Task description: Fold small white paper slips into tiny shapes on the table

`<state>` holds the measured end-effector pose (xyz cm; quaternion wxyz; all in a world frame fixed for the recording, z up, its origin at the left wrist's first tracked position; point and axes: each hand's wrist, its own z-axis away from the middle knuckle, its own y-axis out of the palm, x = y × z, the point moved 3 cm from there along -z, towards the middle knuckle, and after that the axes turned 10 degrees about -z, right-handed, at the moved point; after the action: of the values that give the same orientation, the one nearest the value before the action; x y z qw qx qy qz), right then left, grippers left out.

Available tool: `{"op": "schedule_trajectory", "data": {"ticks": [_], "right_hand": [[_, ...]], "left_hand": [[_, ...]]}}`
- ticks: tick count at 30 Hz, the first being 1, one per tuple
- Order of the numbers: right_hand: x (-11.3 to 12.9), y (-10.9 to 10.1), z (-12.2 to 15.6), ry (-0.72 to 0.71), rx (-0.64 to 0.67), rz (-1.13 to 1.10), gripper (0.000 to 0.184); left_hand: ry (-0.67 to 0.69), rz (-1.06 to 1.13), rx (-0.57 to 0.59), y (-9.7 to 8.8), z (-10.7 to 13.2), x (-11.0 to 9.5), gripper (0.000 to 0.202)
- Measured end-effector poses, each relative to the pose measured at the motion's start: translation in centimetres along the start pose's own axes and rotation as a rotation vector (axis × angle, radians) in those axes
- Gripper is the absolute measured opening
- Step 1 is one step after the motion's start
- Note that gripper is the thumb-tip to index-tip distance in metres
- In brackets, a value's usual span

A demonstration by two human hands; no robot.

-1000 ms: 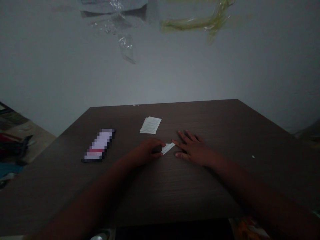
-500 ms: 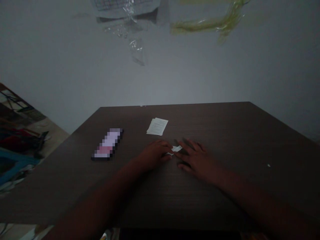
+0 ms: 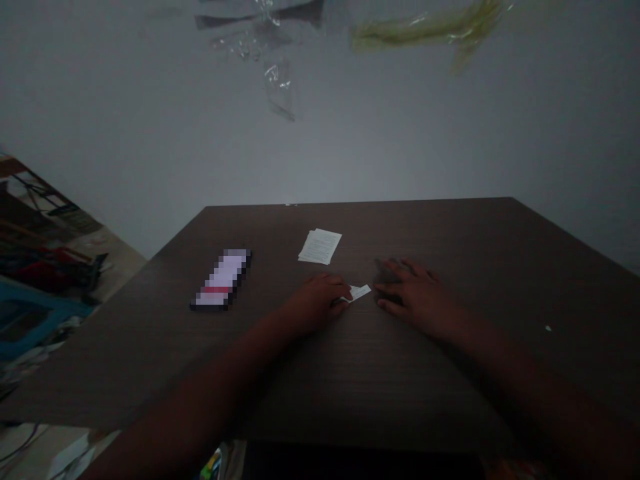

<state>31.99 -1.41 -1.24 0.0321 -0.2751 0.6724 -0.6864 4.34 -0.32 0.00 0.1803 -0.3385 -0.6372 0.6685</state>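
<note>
A small folded white paper piece [image 3: 360, 292] lies on the dark wooden table [image 3: 350, 373] between my hands. My left hand [image 3: 317, 303] rests on the table with fingers curled, pinching the paper's left end. My right hand [image 3: 417, 293] lies flat on the table just right of the paper, fingers stretched out and apart, its fingertips close to the paper's right tip without clearly touching it.
A small stack of white paper slips [image 3: 321, 247] lies beyond my hands. A phone [image 3: 221, 278] lies to the left on the table. Clutter sits on the floor at left [image 3: 45, 287]. Plastic wrap and tape hang on the wall [image 3: 280, 80].
My right hand has slid to the right, away from the paper piece, and now lies flat. My left hand keeps its hold on the paper. The camera has shifted slightly.
</note>
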Motion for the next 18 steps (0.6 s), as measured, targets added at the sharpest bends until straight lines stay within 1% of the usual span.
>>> {"op": "schedule_trajectory", "data": {"ticks": [2, 5, 7, 10, 14, 18], "right_hand": [[0.0, 0.0, -0.2, -0.005, -0.005, 0.01, 0.038], [0.7, 0.3, -0.4, -0.075, -0.055, 0.011, 0.034], [1.3, 0.8, -0.5, -0.116, -0.093, -0.012, 0.04], [2.1, 1.5, -0.6, -0.191, -0.104, -0.079, 0.047], [2.2, 1.8, -0.7, -0.268, -0.095, -0.137, 0.042], [2.1, 1.8, -1.0, -0.278, -0.091, -0.163, 0.036]], "left_hand": [[-0.006, -0.007, 0.011, 0.0, -0.1, -0.2, 0.023], [0.007, -0.037, 0.015, -0.1, -0.3, -0.4, 0.025], [0.035, -0.04, 0.001, 0.0, -0.3, -0.6, 0.028], [0.068, 0.015, -0.036, 0.3, -0.3, -0.7, 0.029], [0.099, 0.019, -0.073, 1.0, -0.5, -0.5, 0.03], [0.1, -0.023, -0.044, 1.6, -1.0, -0.2, 0.032]]}}
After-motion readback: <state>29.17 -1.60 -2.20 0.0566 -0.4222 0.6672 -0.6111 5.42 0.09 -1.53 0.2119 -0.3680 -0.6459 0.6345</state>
